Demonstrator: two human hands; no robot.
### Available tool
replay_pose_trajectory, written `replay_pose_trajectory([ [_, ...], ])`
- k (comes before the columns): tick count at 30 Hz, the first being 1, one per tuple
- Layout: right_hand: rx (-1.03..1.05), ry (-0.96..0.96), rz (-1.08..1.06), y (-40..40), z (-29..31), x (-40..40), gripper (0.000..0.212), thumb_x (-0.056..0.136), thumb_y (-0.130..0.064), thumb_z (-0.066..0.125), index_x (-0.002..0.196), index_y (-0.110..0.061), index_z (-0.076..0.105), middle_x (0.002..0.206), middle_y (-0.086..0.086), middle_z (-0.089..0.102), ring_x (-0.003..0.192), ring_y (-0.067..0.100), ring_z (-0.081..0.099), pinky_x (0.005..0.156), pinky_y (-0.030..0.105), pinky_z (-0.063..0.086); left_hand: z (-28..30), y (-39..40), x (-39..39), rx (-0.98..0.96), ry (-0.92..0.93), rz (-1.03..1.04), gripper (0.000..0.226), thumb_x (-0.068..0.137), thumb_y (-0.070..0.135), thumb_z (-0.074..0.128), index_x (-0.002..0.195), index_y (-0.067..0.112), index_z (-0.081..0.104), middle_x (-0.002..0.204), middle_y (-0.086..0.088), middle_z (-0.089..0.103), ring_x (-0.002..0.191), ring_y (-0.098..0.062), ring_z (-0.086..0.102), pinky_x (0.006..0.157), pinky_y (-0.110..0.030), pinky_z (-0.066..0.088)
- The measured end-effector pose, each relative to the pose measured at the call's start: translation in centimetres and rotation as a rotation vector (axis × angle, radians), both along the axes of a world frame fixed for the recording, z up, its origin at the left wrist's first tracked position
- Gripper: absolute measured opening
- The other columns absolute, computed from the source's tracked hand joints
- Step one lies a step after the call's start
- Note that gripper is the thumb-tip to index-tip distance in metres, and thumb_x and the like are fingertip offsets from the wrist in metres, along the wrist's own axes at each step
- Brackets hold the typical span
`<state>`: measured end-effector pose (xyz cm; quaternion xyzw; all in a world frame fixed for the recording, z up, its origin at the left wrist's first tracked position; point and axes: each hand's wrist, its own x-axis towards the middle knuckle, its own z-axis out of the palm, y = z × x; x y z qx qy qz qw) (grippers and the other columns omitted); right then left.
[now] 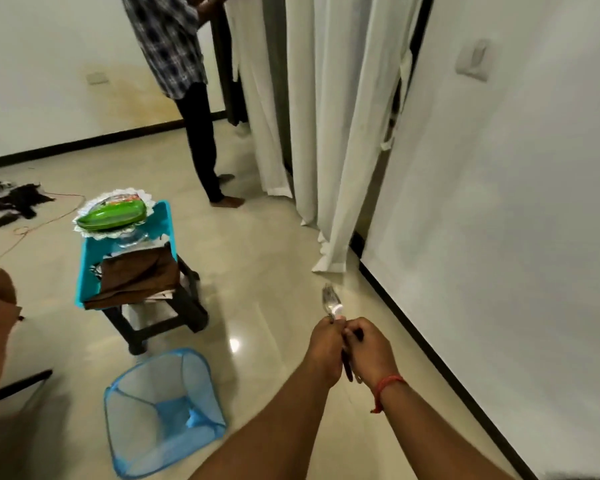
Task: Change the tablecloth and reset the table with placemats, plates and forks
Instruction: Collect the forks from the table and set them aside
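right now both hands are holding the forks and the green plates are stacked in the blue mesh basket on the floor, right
Not quite. In the head view the green plates sit on the turquoise tray atop the dark stool, not in the blue mesh basket, which stands on the floor. Both the left hand and right hand do hold the forks.

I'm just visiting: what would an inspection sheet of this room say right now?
Surface: glossy tiled floor; no dining table top plainly seen.
Job's things: forks held in both hands; green plates on lacy placemats and a brown cloth, all in a blue tray on a dark stool.
Clutter: blue mesh basket on the floor; dark items by the far wall.
Grippers: left hand and right hand grip the forks.
Cables: orange cord trailing on the floor.
Surroundings: white curtains, white wall, another person standing at the curtains.
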<state>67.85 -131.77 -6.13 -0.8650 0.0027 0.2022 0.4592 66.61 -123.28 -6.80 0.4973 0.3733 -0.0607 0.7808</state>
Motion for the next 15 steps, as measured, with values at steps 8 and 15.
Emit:
replay_pose_trajectory([
  [8, 0.107, 0.039, 0.191, 14.9, -0.8, 19.0, 0.018, 0.094, -0.022, 0.057, 0.078, -0.026, 0.063, 0.076, -0.004, 0.069, 0.074, 0.018, 0.067, 0.068, 0.035, 0.056, -0.3, 13.9, 16.6, -0.052, -0.067, 0.273, 0.027, 0.106, 0.023, 0.042, 0.092, 0.010, 0.061, 0.080, -0.008, 0.065, 0.075, -0.020, 0.062, 0.065, -0.029, 0.050],
  [15, 0.111, 0.123, 0.561, 32.0, -0.4, 30.6, 0.016, 0.098, -0.024, 0.049, 0.090, -0.025, 0.063, 0.089, -0.001, 0.070, 0.083, 0.017, 0.066, 0.073, 0.032, 0.054, -0.3, 28.6, 26.4, -0.052, -0.008, 0.694, 0.029, 0.105, 0.020, 0.041, 0.092, 0.010, 0.064, 0.086, -0.012, 0.070, 0.086, -0.025, 0.066, 0.073, -0.031, 0.052],
])
